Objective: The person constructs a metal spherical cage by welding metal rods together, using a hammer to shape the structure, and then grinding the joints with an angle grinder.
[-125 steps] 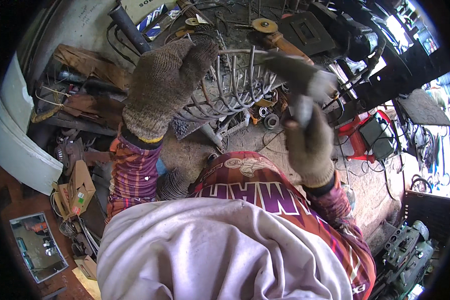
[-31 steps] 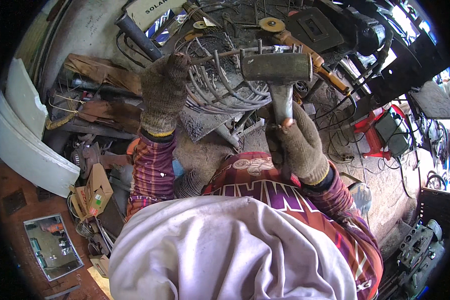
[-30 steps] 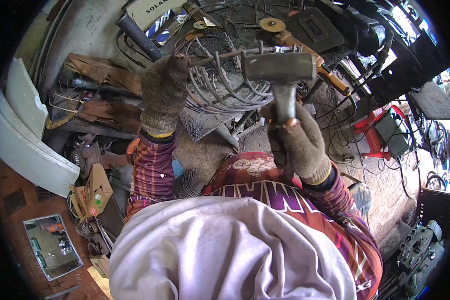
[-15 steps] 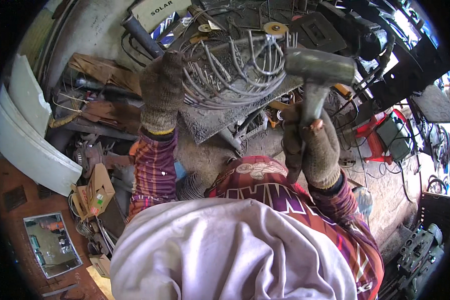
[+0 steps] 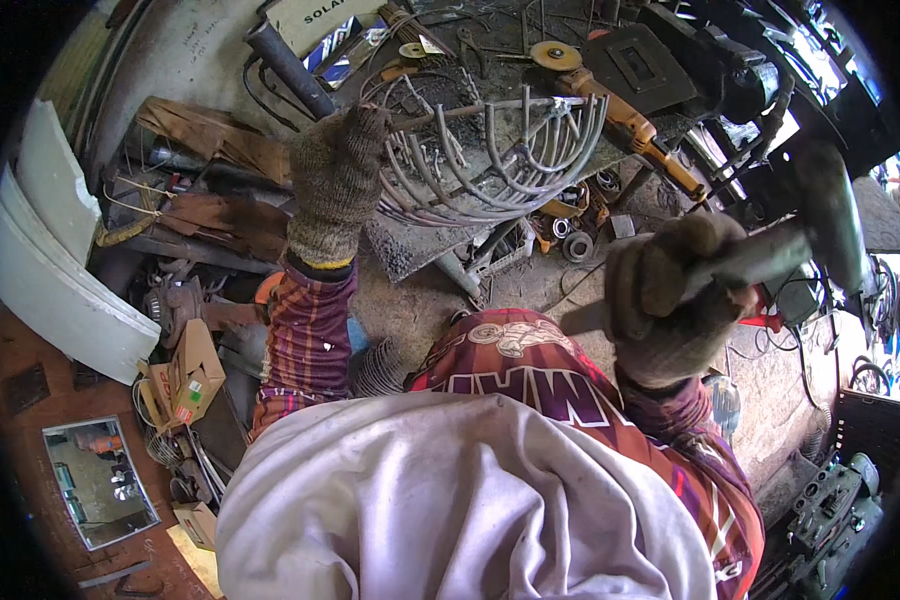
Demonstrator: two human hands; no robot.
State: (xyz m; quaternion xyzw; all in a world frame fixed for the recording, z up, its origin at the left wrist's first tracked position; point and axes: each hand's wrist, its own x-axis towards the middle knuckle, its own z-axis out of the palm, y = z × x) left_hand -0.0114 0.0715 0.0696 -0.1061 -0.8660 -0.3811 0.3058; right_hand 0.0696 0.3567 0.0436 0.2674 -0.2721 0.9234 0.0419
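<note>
My left hand (image 5: pixel 338 180), in a grey knit glove, is closed on the left end of a curved metal rod frame (image 5: pixel 500 180). The frame is shaped like an open basket, with several bent rods joined along a rim bar. It sits over a dark, grit-covered metal plate (image 5: pixel 400 250). My right hand (image 5: pixel 675 295), in a worn glove, grips the handle of a hammer (image 5: pixel 835 215). The hammer is off to the right of the frame and apart from it, its heavy head slightly blurred.
Behind the frame lies a yellow angle grinder (image 5: pixel 625 120) with a round disc. A dark pipe (image 5: pixel 285 70) leans at the back left. Left are a cardboard box (image 5: pixel 198 375), curved white panels (image 5: pixel 70 290) and a mirror (image 5: pixel 100 485). Machine parts (image 5: pixel 835 510) stand lower right.
My right hand has swung the hammer rightward, away from the frame, and the hammer is now tilted over. The frame has shifted right and turned a little, with my left hand still on it.
</note>
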